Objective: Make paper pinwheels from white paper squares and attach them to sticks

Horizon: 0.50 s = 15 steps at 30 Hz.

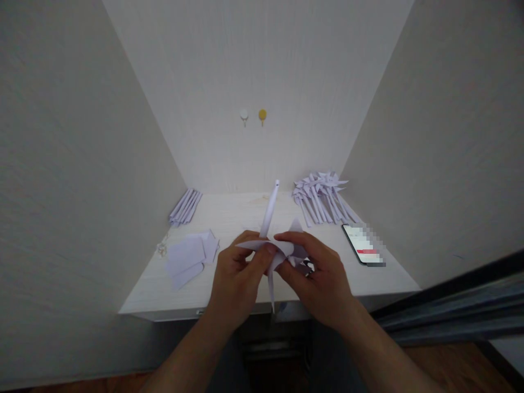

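Both my hands are raised over the front edge of the white desk point(229, 210), closed on one paper pinwheel point(282, 248). Its white blades fan out between my fingers, one pointing down and another up to the right. A rolled paper stick point(269, 210) rises from behind the blades and leans slightly right. My left hand point(237, 273) pinches the pinwheel near its middle, thumb on top of a blade. From the other side, my right hand point(321, 270) grips the blades between thumb and fingers. The fingers partly cover the centre, so how stick and blades join is hidden.
Rolled paper sticks point(186, 206) lie at the back left, with loose paper sheets point(186, 254) before them. A small tangled item point(162, 249) sits by the left wall. Several pinwheels point(321, 194) are piled back right, behind a phone point(356, 240). Side walls enclose the desk.
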Available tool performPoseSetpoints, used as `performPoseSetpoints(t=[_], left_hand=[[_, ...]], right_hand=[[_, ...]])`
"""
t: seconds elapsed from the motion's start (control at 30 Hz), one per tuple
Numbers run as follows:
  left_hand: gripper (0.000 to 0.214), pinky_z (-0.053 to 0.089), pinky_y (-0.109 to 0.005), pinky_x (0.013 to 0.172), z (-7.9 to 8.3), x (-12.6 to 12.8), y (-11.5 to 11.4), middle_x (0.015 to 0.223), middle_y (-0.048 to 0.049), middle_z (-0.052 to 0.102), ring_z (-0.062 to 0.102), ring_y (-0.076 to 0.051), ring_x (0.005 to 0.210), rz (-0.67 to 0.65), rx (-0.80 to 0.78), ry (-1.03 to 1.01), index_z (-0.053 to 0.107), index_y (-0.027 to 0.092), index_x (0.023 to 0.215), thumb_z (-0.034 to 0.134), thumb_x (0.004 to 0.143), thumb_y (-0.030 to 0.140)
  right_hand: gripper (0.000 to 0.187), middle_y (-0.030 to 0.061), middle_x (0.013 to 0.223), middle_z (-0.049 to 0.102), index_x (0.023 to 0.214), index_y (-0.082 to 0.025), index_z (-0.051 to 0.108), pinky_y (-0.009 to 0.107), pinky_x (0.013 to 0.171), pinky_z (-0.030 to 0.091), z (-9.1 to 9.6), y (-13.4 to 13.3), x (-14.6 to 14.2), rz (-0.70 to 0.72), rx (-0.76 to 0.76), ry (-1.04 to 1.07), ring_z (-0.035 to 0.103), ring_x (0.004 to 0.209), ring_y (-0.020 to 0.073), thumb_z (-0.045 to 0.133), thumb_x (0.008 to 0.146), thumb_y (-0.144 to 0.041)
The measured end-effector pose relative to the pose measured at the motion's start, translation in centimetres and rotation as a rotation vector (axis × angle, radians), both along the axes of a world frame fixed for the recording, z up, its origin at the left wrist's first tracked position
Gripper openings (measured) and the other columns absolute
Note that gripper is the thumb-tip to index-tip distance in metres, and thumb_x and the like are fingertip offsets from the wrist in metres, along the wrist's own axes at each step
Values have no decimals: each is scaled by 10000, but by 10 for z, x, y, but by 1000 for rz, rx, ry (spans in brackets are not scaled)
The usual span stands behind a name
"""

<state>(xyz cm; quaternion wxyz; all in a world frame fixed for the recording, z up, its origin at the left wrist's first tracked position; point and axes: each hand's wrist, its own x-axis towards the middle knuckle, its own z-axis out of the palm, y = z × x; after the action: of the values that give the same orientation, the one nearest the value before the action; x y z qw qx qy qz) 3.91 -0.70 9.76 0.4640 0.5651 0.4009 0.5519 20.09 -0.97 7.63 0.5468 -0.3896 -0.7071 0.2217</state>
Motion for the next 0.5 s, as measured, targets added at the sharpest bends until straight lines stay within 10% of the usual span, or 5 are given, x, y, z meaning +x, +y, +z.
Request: performPoseSetpoints(t=[0.2, 0.5], left_hand=[[208, 485, -208, 583, -1, 1, 2, 759, 4, 675, 612, -126, 684, 60, -59, 1, 786, 186, 815, 687, 941, 318], [204, 427, -196, 520, 5, 1, -5, 723, 26, 632, 562, -107, 619, 155, 33, 47, 724, 187, 802, 672, 955, 313]], right_hand=[[552, -10, 1025, 716, 1363, -365, 591, 260, 673, 601, -5, -4, 1, 50, -93, 179, 681, 764, 147, 810, 883, -203], [236, 29, 1150, 653, 1131, -308, 745, 301, 789, 594, 7, -7, 11, -15, 86, 58, 657, 1002, 177, 755, 942, -167]])
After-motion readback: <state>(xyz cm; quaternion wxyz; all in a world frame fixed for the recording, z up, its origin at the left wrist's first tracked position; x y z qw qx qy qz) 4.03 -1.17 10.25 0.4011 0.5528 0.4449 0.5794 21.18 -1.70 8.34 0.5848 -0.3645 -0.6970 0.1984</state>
